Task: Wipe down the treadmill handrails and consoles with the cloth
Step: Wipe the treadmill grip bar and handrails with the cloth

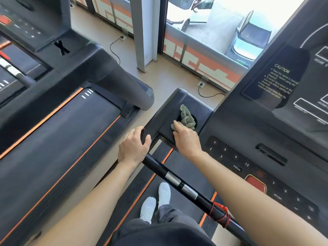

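Gym floor (pixel 159 80) is beige, with a glass wall beyond and parked cars (pixel 252 36) outside. A grey pillar (pixel 142 32) splits the glass. Wall sockets sit low, with black power cords (pixel 209 94) trailing on the floor.

The person stands on the treadmill belt (pixel 186 167) in white shoes (pixel 164 192). The console (pixel 266 139) is black and glossy, with number keys, a red button (pixel 255 183) and a CAUTION label (pixel 280 77).

The green cloth (pixel 187 116) lies bunched in the round cup holder (pixel 195 121) on the console's left wing. Right hand (pixel 186 139) is on the cloth's near corner with the fingers bent down, gripping it; the thumb is hidden. Left hand (pixel 134 148) wraps the top end of the black handrail (pixel 177 181), fingers curled over, thumb on the near side.

The handrail runs down to the lower right, with two silver sensor bands and a red cord (pixel 220 213) wound round it.

The right hand sits at the wing's near edge. A narrow floor strip separates this machine from the neighbouring treadmill (pixel 53 139) at left. There is open floor ahead of the wing up to the glass.

The cup holder's depth is hidden by the cloth. The console is cut off at right. The neighbour's console at top left is motion-blurred and unreadable. The handrail's lower end passes behind the right forearm and out of frame.
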`<state>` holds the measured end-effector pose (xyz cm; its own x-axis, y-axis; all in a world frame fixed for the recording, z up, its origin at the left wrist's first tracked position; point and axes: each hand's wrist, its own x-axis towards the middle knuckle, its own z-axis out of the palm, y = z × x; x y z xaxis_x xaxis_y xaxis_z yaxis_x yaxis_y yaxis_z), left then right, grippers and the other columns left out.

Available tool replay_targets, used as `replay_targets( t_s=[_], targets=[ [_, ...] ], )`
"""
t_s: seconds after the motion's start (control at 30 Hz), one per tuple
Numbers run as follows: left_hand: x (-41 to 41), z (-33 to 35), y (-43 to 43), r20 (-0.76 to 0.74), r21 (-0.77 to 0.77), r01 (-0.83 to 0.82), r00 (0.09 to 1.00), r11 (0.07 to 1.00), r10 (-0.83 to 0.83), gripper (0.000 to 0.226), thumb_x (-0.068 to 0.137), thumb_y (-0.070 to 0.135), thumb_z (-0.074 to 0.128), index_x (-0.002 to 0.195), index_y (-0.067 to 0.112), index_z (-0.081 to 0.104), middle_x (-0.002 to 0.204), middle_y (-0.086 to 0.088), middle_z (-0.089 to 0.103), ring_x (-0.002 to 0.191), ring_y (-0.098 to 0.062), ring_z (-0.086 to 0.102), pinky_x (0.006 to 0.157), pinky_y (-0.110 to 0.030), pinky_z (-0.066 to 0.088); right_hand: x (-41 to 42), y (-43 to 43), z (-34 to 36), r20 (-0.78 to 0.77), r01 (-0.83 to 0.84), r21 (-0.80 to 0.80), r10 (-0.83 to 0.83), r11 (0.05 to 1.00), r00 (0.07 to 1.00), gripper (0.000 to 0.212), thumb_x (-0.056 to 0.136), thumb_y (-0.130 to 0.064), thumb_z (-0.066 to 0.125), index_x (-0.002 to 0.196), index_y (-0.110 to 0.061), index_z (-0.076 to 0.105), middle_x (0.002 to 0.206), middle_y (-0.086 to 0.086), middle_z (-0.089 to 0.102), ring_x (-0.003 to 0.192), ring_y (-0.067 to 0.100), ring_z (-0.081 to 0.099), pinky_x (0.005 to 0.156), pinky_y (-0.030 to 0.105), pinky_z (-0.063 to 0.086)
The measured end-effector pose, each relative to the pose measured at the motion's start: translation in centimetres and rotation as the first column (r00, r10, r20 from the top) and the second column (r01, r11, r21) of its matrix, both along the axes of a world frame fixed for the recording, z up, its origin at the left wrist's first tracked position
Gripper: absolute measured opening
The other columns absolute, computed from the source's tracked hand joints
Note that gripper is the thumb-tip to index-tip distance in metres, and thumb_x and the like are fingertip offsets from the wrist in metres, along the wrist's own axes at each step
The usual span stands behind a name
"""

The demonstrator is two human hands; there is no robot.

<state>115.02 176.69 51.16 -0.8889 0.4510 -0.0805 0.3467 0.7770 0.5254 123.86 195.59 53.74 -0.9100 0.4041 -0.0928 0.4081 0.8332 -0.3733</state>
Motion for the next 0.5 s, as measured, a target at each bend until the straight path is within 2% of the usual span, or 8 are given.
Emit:
replay_targets(
  t_s=[0.03, 0.1, 0.17, 0.27, 0.33, 0.4, 0.43, 0.5],
  targets=[
    [0.0, 0.0, 0.0, 0.002, -0.001, -0.002, 1.0, 1.0, 0.002, 0.04, 0.098, 0.042, 0.052, 0.132, 0.02, 0.056, 0.123, -0.002, 0.066, 0.111, -0.025, 0.062, 0.086, -0.041, 0.052, 0.5, 0.1, -0.3, -0.037, -0.015, 0.028, 0.016, 0.999, 0.999, 0.027, 0.098, -0.006, 0.051, 0.124, -0.01, 0.054, 0.125, 0.001, 0.063, 0.101, 0.034, 0.062, 0.072, 0.041, 0.051],
    [0.1, 0.0, 0.0, -0.001, -0.002, -0.003, 1.0, 1.0, 0.003, 0.041, 0.099, 0.042, 0.052, 0.133, 0.02, 0.057, 0.125, -0.001, 0.066, 0.112, -0.024, 0.062, 0.087, -0.041, 0.052, 1.5, 0.5, -0.9, -0.093, -0.062, 0.09, 0.071, 0.994, 0.993, 0.021, 0.095, 0.002, 0.051, 0.11, -0.011, 0.056, 0.115, -0.001, 0.063, 0.1, 0.029, 0.063, 0.07, 0.038, 0.052],
    [0.1, 0.1, 0.1, -0.005, -0.002, -0.005, 1.0, 1.0, 0.005, 0.041, 0.099, 0.042, 0.053, 0.134, 0.02, 0.057, 0.127, -0.001, 0.065, 0.114, -0.023, 0.062, 0.087, -0.04, 0.052, 2.1, 0.5, -1.3, -0.123, -0.101, 0.113, 0.115, 0.988, 0.986, 0.022, 0.092, 0.007, 0.055, 0.104, -0.011, 0.058, 0.108, -0.003, 0.063, 0.11, 0.025, 0.063, 0.08, 0.04, 0.056],
    [0.2, 0.2, 0.1, -0.008, 0.001, -0.018, 1.0, 1.0, 0.018, 0.041, 0.099, 0.041, 0.054, 0.134, 0.021, 0.058, 0.128, 0.0, 0.066, 0.114, -0.023, 0.062, 0.088, -0.039, 0.051, 2.5, 0.1, -1.9, -0.211, -0.201, 0.045, 0.206, 0.979, 0.956, 0.039, 0.09, 0.008, 0.065, 0.125, -0.01, 0.066, 0.132, 0.0, 0.066, 0.133, 0.026, 0.055, 0.101, 0.04, 0.054],
    [0.2, 0.2, 0.1, -0.012, 0.003, -0.031, 0.999, 1.0, 0.031, 0.04, 0.098, 0.041, 0.055, 0.134, 0.022, 0.059, 0.129, 0.001, 0.066, 0.116, -0.023, 0.062, 0.089, -0.039, 0.051, 1.9, 0.2, -1.8, -0.246, -0.345, -0.053, 0.322, 0.937, 0.914, 0.042, 0.096, 0.001, 0.062, 0.136, -0.011, 0.061, 0.143, 0.001, 0.059, 0.137, 0.022, 0.05, 0.107, 0.04, 0.049],
    [0.3, 0.1, 0.0, -0.016, 0.008, -0.04, 0.999, 0.999, 0.04, 0.04, 0.098, 0.041, 0.056, 0.133, 0.023, 0.06, 0.129, 0.001, 0.066, 0.116, -0.023, 0.062, 0.091, -0.039, 0.051, 0.8, 0.6, -1.2, -0.237, -0.462, -0.097, 0.43, 0.882, 0.871, 0.042, 0.102, -0.011, 0.057, 0.144, -0.012, 0.054, 0.152, 0.003, 0.049, 0.144, 0.021, 0.042, 0.117, 0.037, 0.037],
    [0.3, 0.1, 0.0, -0.018, 0.01, -0.047, 0.999, 0.999, 0.047, 0.039, 0.098, 0.041, 0.057, 0.133, 0.023, 0.06, 0.128, 0.003, 0.066, 0.116, -0.022, 0.062, 0.091, -0.04, 0.051, 0.1, 0.9, -1.0, -0.221, -0.48, -0.063, 0.457, 0.875, 0.862, 0.043, 0.103, -0.014, 0.055, 0.146, -0.013, 0.051, 0.155, 0.005, 0.045, 0.147, 0.024, 0.037, 0.121, 0.037, 0.03],
    [0.4, 0.1, 0.0, -0.008, 0.018, -0.063, 0.998, 0.998, 0.063, 0.039, 0.098, 0.041, 0.057, 0.133, 0.025, 0.06, 0.128, 0.005, 0.066, 0.117, -0.02, 0.062, 0.093, -0.04, 0.051, -1.2, 2.0, -1.0, -0.143, -0.439, 0.1, 0.449, 0.893, 0.882, 0.048, 0.103, -0.023, 0.053, 0.15, -0.017, 0.045, 0.16, 0.005, 0.038, 0.151, 0.03, 0.025, 0.124, 0.045, 0.018]
  ],
)
